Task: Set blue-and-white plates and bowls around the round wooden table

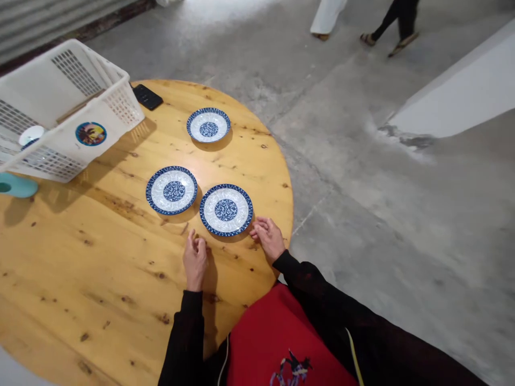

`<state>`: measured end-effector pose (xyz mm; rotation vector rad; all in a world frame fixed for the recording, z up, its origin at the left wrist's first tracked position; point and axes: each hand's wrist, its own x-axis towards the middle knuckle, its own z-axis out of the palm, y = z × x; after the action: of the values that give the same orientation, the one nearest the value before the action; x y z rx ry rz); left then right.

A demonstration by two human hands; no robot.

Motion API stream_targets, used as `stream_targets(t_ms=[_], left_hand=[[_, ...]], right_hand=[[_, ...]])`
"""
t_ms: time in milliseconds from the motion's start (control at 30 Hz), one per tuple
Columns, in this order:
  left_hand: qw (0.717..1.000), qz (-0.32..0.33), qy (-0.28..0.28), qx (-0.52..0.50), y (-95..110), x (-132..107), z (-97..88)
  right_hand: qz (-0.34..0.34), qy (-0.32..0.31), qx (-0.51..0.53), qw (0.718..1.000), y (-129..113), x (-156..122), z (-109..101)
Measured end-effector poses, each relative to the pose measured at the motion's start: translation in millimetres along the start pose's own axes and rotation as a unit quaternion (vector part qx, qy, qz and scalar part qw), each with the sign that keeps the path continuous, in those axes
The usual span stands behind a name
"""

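Three round plates with blue patterned rims and blue centres lie face up on a wooden table. The nearest plate (226, 210) has my hands on either side of its front edge. My right hand (269, 237) is by its right rim, fingers loosely bent; whether the fingertips touch the rim I cannot tell. Just off its lower left, my left hand (195, 261) hovers over the wood, holding nothing, with its fingers a little apart. A second plate (174, 191) sits close on the left, and a third plate (208, 125) is farther back.
The round wooden table (100, 268) ends in a curved edge on the right. A white plastic basket (108, 110) stands at the back left, near a black phone (148, 97) and a turquoise object (18, 185). Other people's legs (396, 24) show beyond, left of a white pillar (454, 96).
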<state>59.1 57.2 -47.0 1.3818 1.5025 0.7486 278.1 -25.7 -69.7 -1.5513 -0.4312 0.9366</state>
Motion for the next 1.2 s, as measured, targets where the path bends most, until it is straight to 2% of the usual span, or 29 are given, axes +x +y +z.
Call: stream_targets(t_ms=[100, 200, 333, 467, 600, 733, 933, 1067, 1200], left_hand=[[0.997, -0.069, -0.006, -0.021, -7, -26, -18.2], [0.995, -0.096, 0.014, -0.034, -9, -47, -28.4], [0.995, -0.087, 0.009, -0.039, -9, -61, -29.4], [0.997, -0.064, -0.012, -0.036, -15, -75, -27.5], [0.999, -0.051, -0.017, -0.011, -23, -100, -32.9], [0.998, -0.047, 0.038, -0.017, -30, -132, -49.1], [0.98, -0.138, 0.132, -0.051, -51, -201, -71.2], [0.974, -0.158, 0.157, -0.043, -61, -247, -62.9], [0.983, -0.139, 0.119, -0.009, -56, -280, -34.5]], right_hand=[[0.009, -0.006, -0.008, 1.0, 4, -29, -15], [0.036, -0.014, -0.01, 0.999, 10, -62, -28], [0.076, -0.026, -0.005, 0.997, 18, -100, -39], [0.083, -0.032, -0.015, 0.996, 26, -125, -48], [0.104, -0.029, -0.036, 0.994, 34, -139, -56], [0.112, -0.068, -0.048, 0.99, 33, -143, -54], [0.091, -0.167, -0.07, 0.979, 20, -148, -42], [0.071, -0.189, -0.075, 0.977, 17, -158, -61], [0.086, -0.165, -0.071, 0.98, 26, -174, -97]])
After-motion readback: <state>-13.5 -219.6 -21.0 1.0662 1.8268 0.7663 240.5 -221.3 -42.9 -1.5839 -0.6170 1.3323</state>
